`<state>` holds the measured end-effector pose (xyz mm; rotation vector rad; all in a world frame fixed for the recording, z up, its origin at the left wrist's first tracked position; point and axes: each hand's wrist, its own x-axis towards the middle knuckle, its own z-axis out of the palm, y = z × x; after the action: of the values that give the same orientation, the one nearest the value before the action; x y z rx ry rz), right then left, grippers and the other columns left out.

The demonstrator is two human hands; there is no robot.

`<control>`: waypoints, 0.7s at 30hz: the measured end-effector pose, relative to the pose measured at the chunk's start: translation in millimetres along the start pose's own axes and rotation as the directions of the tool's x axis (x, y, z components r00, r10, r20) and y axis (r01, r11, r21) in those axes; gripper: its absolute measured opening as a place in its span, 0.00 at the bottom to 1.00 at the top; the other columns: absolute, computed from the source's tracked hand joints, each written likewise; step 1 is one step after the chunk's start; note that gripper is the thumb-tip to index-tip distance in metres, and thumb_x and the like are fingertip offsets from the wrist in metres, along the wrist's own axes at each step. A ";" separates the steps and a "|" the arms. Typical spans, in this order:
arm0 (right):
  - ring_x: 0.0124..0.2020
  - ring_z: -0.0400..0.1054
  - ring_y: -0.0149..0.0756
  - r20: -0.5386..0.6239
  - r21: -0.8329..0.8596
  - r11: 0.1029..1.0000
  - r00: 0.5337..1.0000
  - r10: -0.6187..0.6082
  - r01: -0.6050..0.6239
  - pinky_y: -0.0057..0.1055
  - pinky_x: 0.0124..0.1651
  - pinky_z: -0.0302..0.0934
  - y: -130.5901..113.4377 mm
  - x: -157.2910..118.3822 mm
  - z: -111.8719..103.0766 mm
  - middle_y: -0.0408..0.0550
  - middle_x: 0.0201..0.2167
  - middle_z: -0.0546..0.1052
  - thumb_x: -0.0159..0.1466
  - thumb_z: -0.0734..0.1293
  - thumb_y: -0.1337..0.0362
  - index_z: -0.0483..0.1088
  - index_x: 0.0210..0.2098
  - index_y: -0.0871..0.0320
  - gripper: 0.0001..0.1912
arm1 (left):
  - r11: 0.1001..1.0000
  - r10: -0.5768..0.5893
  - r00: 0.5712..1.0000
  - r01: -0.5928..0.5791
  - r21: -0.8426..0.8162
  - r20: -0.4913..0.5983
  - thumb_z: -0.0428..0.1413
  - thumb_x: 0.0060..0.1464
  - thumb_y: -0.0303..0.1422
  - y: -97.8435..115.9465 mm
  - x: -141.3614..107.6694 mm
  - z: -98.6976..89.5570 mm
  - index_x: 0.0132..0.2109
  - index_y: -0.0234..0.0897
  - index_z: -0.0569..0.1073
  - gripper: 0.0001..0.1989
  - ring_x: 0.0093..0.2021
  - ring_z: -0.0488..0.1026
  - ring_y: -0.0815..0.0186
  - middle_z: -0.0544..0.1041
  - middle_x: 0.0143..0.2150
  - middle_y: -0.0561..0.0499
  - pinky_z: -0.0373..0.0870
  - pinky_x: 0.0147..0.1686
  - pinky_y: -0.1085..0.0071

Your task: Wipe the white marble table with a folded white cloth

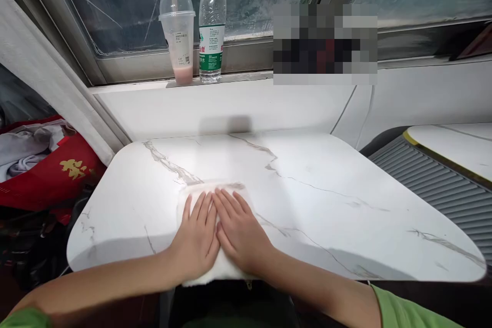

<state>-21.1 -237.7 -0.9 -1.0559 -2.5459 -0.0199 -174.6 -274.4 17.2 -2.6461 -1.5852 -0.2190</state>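
A white cloth (226, 270) lies flat at the front edge of the white marble-patterned table (326, 205). On top of it rests my left hand (197, 236), palm down with its fingers stretched forward. My right hand (241, 230) lies flat on the same cloth, touching the left along the thumbs and forefingers. Both hands are open and press on the cloth rather than grasp it. Much of the cloth's middle is hidden under them.
On the window ledge stand a plastic cup (179, 36) with a straw and some pink drink, and a clear water bottle (212, 25) with a green label. A red bag (65, 169) holding fabric sits at the left. Another table (457, 138) is at the right.
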 end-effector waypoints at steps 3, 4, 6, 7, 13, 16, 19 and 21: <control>0.66 0.49 0.49 0.032 0.053 0.995 0.996 -0.082 0.080 0.48 0.66 0.44 -14.1 12.0 2.6 0.60 0.64 0.59 0.63 0.53 0.64 0.56 0.63 0.73 0.31 | 0.999 -0.034 0.999 0.034 0.018 -0.004 0.38 0.63 0.32 -9.6 -20.3 -3.1 0.67 0.27 0.51 0.27 0.70 0.43 0.54 0.49 0.69 0.40 0.42 0.66 0.50; 0.65 0.50 0.49 0.040 0.067 0.994 0.995 -0.089 0.086 0.48 0.66 0.44 -15.2 21.7 5.9 0.61 0.63 0.60 0.63 0.53 0.64 0.56 0.63 0.73 0.31 | 0.998 -0.053 0.999 0.053 0.024 -0.005 0.38 0.63 0.32 -18.2 -20.2 -2.7 0.67 0.27 0.52 0.27 0.69 0.44 0.54 0.51 0.69 0.39 0.42 0.66 0.50; 0.65 0.52 0.49 0.052 0.094 0.993 0.996 -0.076 0.071 0.47 0.66 0.44 -13.1 49.1 15.9 0.60 0.63 0.61 0.63 0.52 0.65 0.56 0.63 0.73 0.31 | 0.995 -0.099 0.995 0.099 0.034 -0.001 0.39 0.62 0.31 -43.7 -10.0 -0.5 0.66 0.25 0.54 0.27 0.69 0.47 0.53 0.54 0.68 0.37 0.43 0.66 0.49; 0.64 0.53 0.48 0.052 0.105 0.993 0.997 -0.054 0.048 0.46 0.66 0.43 -10.3 66.2 22.2 0.60 0.63 0.61 0.64 0.52 0.65 0.57 0.63 0.73 0.30 | 0.992 -0.121 0.993 0.120 0.038 0.003 0.39 0.61 0.31 -59.9 -0.6 0.7 0.65 0.24 0.55 0.27 0.68 0.48 0.53 0.56 0.67 0.36 0.44 0.65 0.50; 0.63 0.54 0.45 0.015 0.137 0.982 0.991 0.131 -0.132 0.43 0.65 0.42 14.7 176.0 58.3 0.60 0.61 0.64 0.64 0.52 0.67 0.59 0.60 0.72 0.27 | 0.986 -0.167 0.986 0.167 -0.027 0.020 0.38 0.62 0.30 -160.9 74.0 2.2 0.63 0.29 0.57 0.24 0.66 0.53 0.61 0.58 0.66 0.40 0.43 0.66 0.57; 0.62 0.55 0.43 0.005 0.135 0.978 0.987 0.161 -0.160 0.41 0.65 0.42 23.6 203.5 65.1 0.60 0.60 0.65 0.64 0.52 0.69 0.61 0.59 0.72 0.25 | 0.977 -0.206 0.979 0.205 -0.066 -0.005 0.37 0.63 0.30 -180.7 92.8 2.3 0.62 0.34 0.58 0.22 0.65 0.55 0.62 0.58 0.66 0.43 0.44 0.66 0.58; 0.63 0.54 0.43 0.006 0.129 0.982 0.990 0.138 -0.137 0.41 0.65 0.41 23.3 200.8 64.4 0.60 0.61 0.63 0.64 0.52 0.69 0.60 0.60 0.70 0.25 | 0.971 -0.233 0.972 0.232 -0.058 -0.026 0.37 0.64 0.29 -175.6 87.1 5.6 0.63 0.31 0.58 0.22 0.66 0.52 0.59 0.57 0.67 0.41 0.43 0.66 0.56; 0.64 0.53 0.43 0.016 0.127 0.987 0.995 0.101 -0.102 0.42 0.66 0.40 16.0 185.5 61.5 0.59 0.62 0.62 0.64 0.53 0.68 0.59 0.61 0.70 0.26 | 0.970 -0.241 0.970 0.240 -0.034 -0.028 0.38 0.63 0.29 -164.5 71.5 8.0 0.63 0.29 0.57 0.23 0.67 0.51 0.57 0.57 0.67 0.39 0.43 0.65 0.54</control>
<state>-150.6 -90.6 5.4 -1.1357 -2.4619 0.1745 -285.4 -133.1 14.7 -2.4526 -1.9050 -0.2958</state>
